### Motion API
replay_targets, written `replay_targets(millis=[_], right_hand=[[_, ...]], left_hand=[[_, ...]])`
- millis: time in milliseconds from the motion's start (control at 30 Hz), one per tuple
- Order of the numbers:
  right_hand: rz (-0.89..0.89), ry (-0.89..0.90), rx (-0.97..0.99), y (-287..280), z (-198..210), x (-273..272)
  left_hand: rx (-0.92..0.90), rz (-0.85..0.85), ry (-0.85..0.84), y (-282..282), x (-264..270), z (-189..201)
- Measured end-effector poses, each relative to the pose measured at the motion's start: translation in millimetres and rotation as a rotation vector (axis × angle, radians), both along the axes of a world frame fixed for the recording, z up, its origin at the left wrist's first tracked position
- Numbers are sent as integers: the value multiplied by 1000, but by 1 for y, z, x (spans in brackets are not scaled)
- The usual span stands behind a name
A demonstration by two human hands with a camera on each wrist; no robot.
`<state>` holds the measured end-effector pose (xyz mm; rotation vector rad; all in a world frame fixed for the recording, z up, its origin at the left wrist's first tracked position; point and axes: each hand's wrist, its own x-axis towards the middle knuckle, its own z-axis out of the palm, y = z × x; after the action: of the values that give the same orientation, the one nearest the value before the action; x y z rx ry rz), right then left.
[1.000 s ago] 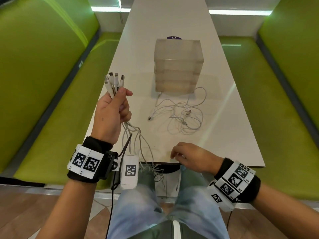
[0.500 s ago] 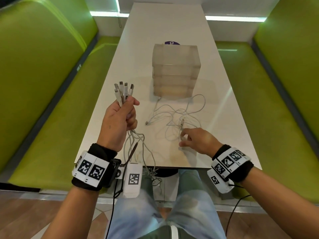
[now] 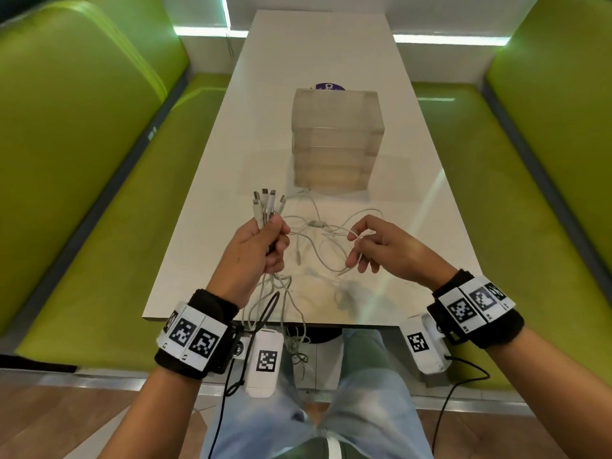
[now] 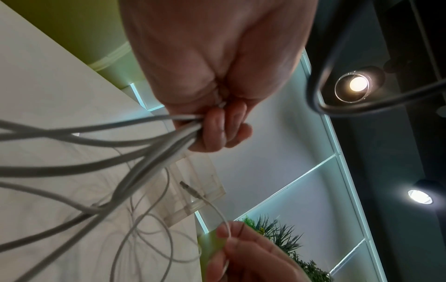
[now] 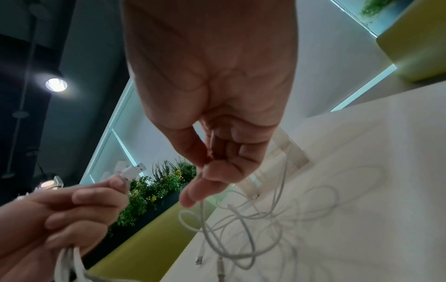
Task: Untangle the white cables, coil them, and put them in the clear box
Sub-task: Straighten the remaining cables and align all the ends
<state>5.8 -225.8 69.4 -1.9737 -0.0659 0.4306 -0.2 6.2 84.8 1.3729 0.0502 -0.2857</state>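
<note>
White cables (image 3: pixel 270 207) stand bunched in your left hand (image 3: pixel 261 250), fist closed, their tails hidden past the tabletop (image 3: pixel 212 226) edge. Your right hand (image 3: pixel 381 250) pinches a tangled loop (image 3: pixel 324 250). Beyond both hands stands the clear box (image 3: pixel 334 140).

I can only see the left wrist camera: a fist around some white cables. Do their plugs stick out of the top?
Observer: Yes. In the head view, several plug ends fan out above the left hand, which grips the white cables.
Visitor: Where do they go below it?
Observer: They hang past the table's near edge toward the person's lap.
Visitor: And the other hand?
Observer: The right hand pinches a thin cable whose loose loops droop in front of the clear box.
</note>
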Motion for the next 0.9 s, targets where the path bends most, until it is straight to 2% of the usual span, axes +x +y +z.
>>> replay_targets(millis=[100,233,433,600,900], right_hand=[[4,-1,147,4,7,-5],[126,-41,260,13,10,-12],[185,-122,228,31,3,-21],[185,-193,183,42,-1,-23],[159,-234,157,48,5,-21]], left_hand=[[40,-28,10,-7,0,-4],[76,-29,11,-16,2,-10],[-97,-30,51,-28,0,-9],[-107,-36,45,-30,0,-8],[-176,-182,-53,-21,1,-14]])
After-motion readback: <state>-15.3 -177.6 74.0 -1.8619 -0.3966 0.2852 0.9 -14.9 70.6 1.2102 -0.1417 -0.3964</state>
